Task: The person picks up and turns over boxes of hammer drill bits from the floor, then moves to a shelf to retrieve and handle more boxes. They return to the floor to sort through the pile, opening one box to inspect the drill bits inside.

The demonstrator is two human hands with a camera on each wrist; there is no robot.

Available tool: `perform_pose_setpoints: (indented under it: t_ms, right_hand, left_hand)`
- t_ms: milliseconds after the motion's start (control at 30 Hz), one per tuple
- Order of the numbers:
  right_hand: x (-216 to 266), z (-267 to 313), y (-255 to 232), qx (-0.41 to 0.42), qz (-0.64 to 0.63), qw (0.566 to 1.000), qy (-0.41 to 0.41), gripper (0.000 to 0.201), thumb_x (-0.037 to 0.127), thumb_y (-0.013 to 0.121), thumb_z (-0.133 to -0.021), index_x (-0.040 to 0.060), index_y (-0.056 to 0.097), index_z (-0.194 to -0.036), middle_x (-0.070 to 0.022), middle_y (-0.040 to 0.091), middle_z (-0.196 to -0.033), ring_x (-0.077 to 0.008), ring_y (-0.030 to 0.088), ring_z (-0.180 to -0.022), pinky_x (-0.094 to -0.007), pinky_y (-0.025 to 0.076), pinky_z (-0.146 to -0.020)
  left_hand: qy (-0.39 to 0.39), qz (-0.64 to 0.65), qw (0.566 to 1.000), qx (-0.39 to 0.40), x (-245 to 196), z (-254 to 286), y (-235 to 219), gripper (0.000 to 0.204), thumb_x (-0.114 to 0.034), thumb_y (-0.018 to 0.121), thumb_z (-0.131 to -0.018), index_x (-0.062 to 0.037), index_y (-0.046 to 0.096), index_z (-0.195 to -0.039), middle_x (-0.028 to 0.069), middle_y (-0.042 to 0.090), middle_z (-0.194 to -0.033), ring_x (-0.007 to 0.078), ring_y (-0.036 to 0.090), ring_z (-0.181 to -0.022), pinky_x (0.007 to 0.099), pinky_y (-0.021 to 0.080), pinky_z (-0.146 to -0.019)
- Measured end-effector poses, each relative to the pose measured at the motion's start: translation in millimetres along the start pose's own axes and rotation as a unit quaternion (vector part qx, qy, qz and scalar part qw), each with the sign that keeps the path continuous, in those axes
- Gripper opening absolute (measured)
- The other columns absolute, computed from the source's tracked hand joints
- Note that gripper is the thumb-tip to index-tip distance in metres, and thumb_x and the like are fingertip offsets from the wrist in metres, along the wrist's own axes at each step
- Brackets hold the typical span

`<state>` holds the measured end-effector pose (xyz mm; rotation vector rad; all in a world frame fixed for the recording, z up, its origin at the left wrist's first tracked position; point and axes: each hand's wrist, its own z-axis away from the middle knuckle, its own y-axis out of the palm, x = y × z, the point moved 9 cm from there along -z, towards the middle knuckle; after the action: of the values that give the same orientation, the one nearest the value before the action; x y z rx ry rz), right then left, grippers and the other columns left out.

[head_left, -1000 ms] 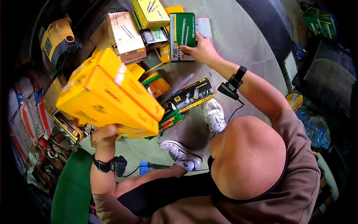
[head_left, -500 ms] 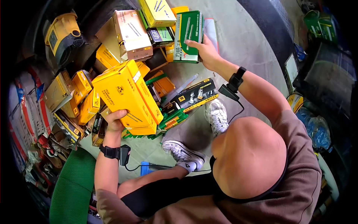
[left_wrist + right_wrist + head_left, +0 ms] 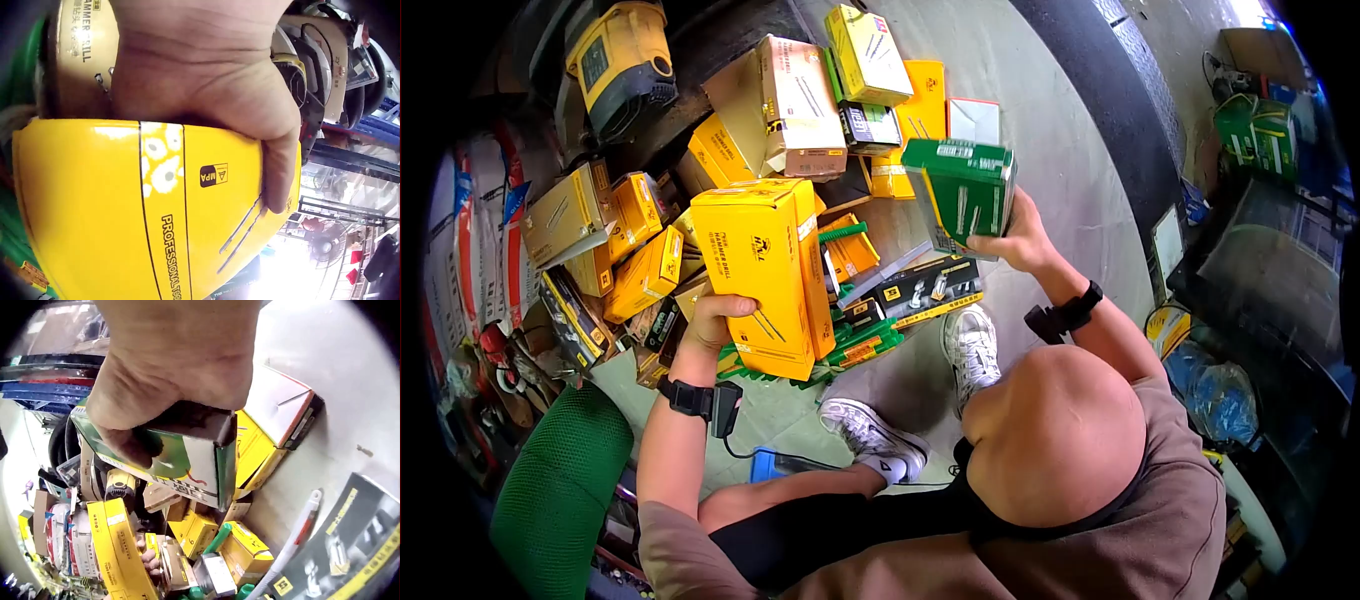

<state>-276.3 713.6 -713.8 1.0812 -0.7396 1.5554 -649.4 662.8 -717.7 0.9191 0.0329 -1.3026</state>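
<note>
My left hand (image 3: 718, 320) grips a yellow hammer drill box (image 3: 750, 260), its thumb across the printed front. A second yellow box (image 3: 815, 290) sits flush against the first one's right side. In the left wrist view, the thumb lies beside the drill bit picture on the yellow box (image 3: 112, 212). My right hand (image 3: 1022, 240) holds a green drill bit box (image 3: 970, 190) up off the pile, thumb on its front face. Close up in the right wrist view, that green box (image 3: 187, 459) shows a white end panel with printing.
Pale hammer drill boxes (image 3: 805, 105) and a small yellow box (image 3: 868, 55) are stacked at the back. A black box (image 3: 930, 285) and green tubes (image 3: 865, 350) lie before the shoes. A yellow-black machine (image 3: 620, 65) stands back left, a green mesh chair (image 3: 560, 490) front left.
The right hand has lifted the green box off the pile and drawn it nearer, tilting it. The left hand's yellow boxes have turned more upright and shifted right in view.
</note>
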Motion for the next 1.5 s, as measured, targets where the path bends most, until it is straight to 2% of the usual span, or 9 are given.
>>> perform_pose_setpoints:
  t_ms: [400, 633, 767, 933, 1067, 1167, 1300, 1467, 1500]
  right_hand:
    - [26.6, -26.6, 97.8, 0.140, 0.060, 0.988, 0.014, 0.085, 0.012, 0.082, -0.076, -0.0039, 0.034, -0.145, -0.0120, 0.059, -0.127, -0.0168, 0.055, -0.115, -0.0342, 0.044, -0.103]
    - [42.1, -49.1, 134.0, 0.097, -0.049, 0.993, 0.042, 0.075, 0.016, 0.081, -0.080, -0.0010, 0.039, -0.140, -0.0100, 0.061, -0.119, -0.0166, 0.056, -0.111, -0.0341, 0.045, -0.102]
    - [56.1, -40.7, 158.5, 0.147, 0.063, 0.987, -0.029, 0.084, 0.027, 0.083, -0.082, -0.0019, 0.035, -0.144, -0.0131, 0.059, -0.126, -0.0196, 0.055, -0.117, -0.0354, 0.043, -0.104]
    - [35.3, -23.6, 180.5, 0.250, 0.019, 0.967, 0.039, 0.101, 0.035, 0.084, -0.083, -0.0030, 0.022, -0.153, -0.0114, 0.045, -0.144, -0.0176, 0.042, -0.131, -0.0358, 0.033, -0.113]
    - [33.6, -5.7, 192.0, 0.269, 0.075, 0.960, -0.018, 0.093, 0.031, 0.080, -0.086, -0.0026, 0.023, -0.151, -0.0160, 0.055, -0.134, -0.0198, 0.053, -0.120, -0.0365, 0.043, -0.105]
    - [30.3, 15.6, 200.7, 0.329, 0.058, 0.936, 0.109, 0.091, 0.032, 0.079, -0.087, -0.0026, 0.024, -0.150, -0.0168, 0.058, -0.129, -0.0207, 0.055, -0.118, -0.0370, 0.044, -0.102]
    - [54.6, 55.3, 205.8, 0.362, 0.146, 0.913, 0.117, 0.077, 0.036, 0.076, -0.089, -0.0009, 0.036, -0.144, -0.0218, 0.061, -0.125, -0.0273, 0.061, -0.113, -0.0408, 0.048, -0.097]
    - [120.3, 128.6, 226.1, 0.384, 0.069, 0.909, 0.148, 0.057, 0.028, 0.077, -0.087, -0.0003, 0.049, -0.128, -0.0229, 0.066, -0.111, -0.0316, 0.068, -0.100, -0.0418, 0.055, -0.085]
    - [113.9, 153.5, 230.7, 0.416, 0.082, 0.884, 0.196, 0.061, 0.013, 0.073, -0.091, 0.0035, 0.040, -0.142, -0.0119, 0.066, -0.119, -0.0181, 0.063, -0.109, -0.0396, 0.054, -0.091]
  left_hand:
    - [0.039, 0.016, 0.999, 0.011, -5.0, 6.7, 7.7, 0.069, -0.004, 0.071, -0.063, 0.0018, 0.059, -0.130, 0.0151, 0.069, -0.120, 0.0307, 0.069, -0.105, 0.0402, 0.055, -0.093]
    - [0.096, 0.161, 0.982, 0.037, -11.9, 9.4, 14.3, 0.077, -0.007, 0.076, -0.062, 0.0019, 0.055, -0.135, 0.0172, 0.066, -0.128, 0.0359, 0.066, -0.112, 0.0449, 0.052, -0.101]
    - [0.106, 0.171, 0.979, 0.021, -13.7, 14.9, 23.6, 0.077, -0.009, 0.076, -0.063, 0.0026, 0.053, -0.136, 0.0181, 0.065, -0.129, 0.0368, 0.065, -0.115, 0.0460, 0.052, -0.102]
    - [0.088, 0.184, 0.979, 0.025, 2.2, 25.9, 26.9, 0.076, -0.011, 0.074, -0.065, 0.0028, 0.052, -0.137, 0.0187, 0.065, -0.128, 0.0371, 0.065, -0.114, 0.0460, 0.052, -0.101]
    - [0.073, 0.207, 0.975, 0.019, 21.8, 41.8, 17.4, 0.072, -0.009, 0.073, -0.067, 0.0028, 0.054, -0.136, 0.0185, 0.066, -0.127, 0.0366, 0.067, -0.111, 0.0452, 0.053, -0.099]
    - [0.071, 0.233, 0.970, 0.012, 33.6, 62.6, 18.8, 0.071, -0.005, 0.072, -0.066, 0.0027, 0.055, -0.135, 0.0184, 0.067, -0.126, 0.0367, 0.066, -0.113, 0.0461, 0.053, -0.098]
    - [0.046, 0.271, 0.961, -0.024, 46.4, 108.4, 26.3, 0.073, -0.007, 0.071, -0.064, 0.0040, 0.055, -0.135, 0.0192, 0.066, -0.127, 0.0377, 0.065, -0.114, 0.0475, 0.050, -0.101]
    - [-0.025, 0.275, 0.961, 0.018, 23.0, 198.3, 81.8, 0.076, -0.009, 0.073, -0.064, 0.0045, 0.053, -0.137, 0.0186, 0.065, -0.130, 0.0380, 0.063, -0.117, 0.0469, 0.049, -0.104]
    - [-0.017, 0.270, 0.963, 0.022, 14.3, 218.5, 95.3, 0.076, -0.009, 0.073, -0.064, 0.0045, 0.053, -0.137, 0.0186, 0.065, -0.130, 0.0380, 0.063, -0.117, 0.0469, 0.049, -0.104]
